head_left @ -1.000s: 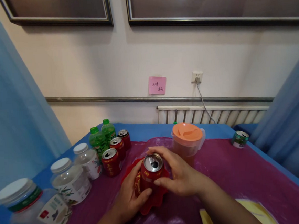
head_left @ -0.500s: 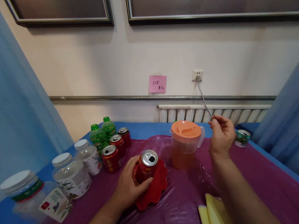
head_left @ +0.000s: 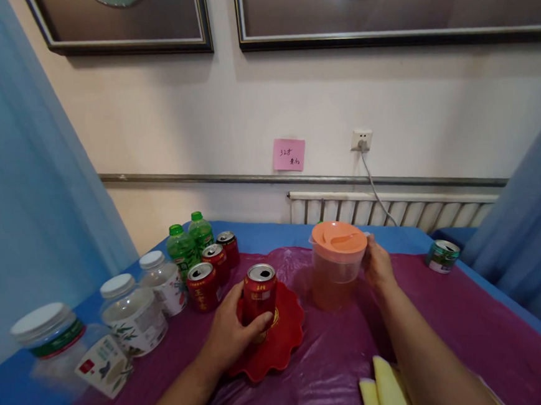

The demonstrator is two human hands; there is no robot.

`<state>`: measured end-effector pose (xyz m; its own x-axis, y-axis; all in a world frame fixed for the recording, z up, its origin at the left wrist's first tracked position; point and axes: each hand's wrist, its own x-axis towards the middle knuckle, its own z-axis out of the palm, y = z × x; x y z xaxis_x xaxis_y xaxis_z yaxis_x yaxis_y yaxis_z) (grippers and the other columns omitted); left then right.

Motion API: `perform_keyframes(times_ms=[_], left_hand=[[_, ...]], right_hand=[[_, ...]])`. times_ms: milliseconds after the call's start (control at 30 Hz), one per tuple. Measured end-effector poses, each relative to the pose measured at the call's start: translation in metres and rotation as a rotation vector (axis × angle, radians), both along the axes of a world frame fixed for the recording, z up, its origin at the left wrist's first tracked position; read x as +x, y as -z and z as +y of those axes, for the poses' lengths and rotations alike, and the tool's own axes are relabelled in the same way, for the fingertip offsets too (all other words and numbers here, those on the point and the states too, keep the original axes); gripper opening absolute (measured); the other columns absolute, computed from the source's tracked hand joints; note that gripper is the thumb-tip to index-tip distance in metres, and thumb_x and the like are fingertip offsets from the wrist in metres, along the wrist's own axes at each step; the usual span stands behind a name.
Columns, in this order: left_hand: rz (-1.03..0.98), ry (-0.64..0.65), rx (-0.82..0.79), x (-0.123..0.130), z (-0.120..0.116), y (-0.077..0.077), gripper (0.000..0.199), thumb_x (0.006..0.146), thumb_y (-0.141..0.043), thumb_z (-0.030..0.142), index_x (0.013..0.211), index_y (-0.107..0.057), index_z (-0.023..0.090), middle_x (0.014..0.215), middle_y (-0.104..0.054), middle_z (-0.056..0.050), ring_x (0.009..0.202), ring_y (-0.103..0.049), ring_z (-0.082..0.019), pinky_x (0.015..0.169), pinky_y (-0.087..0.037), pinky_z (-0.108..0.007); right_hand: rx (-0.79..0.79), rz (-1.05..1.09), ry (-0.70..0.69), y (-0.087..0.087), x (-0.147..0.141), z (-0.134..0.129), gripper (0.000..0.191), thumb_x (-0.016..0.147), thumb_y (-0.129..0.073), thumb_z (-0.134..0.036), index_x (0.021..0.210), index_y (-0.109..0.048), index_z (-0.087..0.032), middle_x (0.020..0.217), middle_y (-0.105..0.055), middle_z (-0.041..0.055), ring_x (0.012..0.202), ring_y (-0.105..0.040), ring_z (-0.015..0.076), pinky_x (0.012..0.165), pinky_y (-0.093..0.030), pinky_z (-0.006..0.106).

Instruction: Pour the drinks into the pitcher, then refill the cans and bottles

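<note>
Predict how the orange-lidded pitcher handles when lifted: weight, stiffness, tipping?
Probably bottom-heavy: amber liquid sits in the lower part of the pitcher. Likely fairly stiff, since its translucent wall looks like molded plastic and holds its shape. May tilt or slosh if raised fast, as the right hand is at one side, off the liquid's center.

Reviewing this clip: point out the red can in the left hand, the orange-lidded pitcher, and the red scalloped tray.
Red can [head_left: 260,297]: head view, on its side wall.
Orange-lidded pitcher [head_left: 335,275]: head view, on its clear body.
Red scalloped tray [head_left: 288,333]: head view, on its bare surface.
</note>
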<state>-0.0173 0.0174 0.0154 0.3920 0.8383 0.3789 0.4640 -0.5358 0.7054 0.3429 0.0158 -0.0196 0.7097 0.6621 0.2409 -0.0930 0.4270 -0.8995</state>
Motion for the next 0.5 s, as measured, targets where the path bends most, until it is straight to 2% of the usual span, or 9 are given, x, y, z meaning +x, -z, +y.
perform_keyframes(times_ms=[200,367,500], left_hand=[[0.056,0.016,-0.011,0.001,-0.005,0.0,0.061,0.079,-0.071,0.043,0.132,-0.054,0.017,0.132,-0.067,-0.014,0.12,-0.065,-0.032,0.105,-0.049,-0.05],[0.112,-0.01,-0.003,0.0,-0.007,-0.001,0.068,0.076,-0.074,0.039,0.135,-0.051,0.018,0.136,-0.065,-0.014,0.123,-0.063,-0.033,0.107,-0.048,-0.049],[0.203,-0.035,0.009,-0.001,-0.007,0.002,0.076,0.072,-0.077,0.04,0.139,-0.05,0.018,0.138,-0.064,-0.015,0.122,-0.062,-0.034,0.107,-0.047,-0.051]], right_hand=[[0.009,0.06,-0.068,-0.017,-0.012,-0.011,0.066,0.068,-0.071,-0.079,0.06,-0.037,-0.022,0.047,-0.028,-0.0125,0.04,-0.024,0.005,0.041,-0.021,0.02],[0.01,0.014,-0.076,-0.039,-0.023,-0.019,0.063,0.066,-0.08,-0.069,0.057,-0.041,-0.021,0.048,-0.034,-0.011,0.042,-0.025,0.004,0.041,-0.02,0.02],[-0.032,-0.142,0.0,-0.059,-0.028,-0.031,0.06,0.068,-0.08,-0.066,0.056,-0.043,-0.02,0.049,-0.036,-0.0096,0.044,-0.029,0.0052,0.041,-0.023,0.02]])
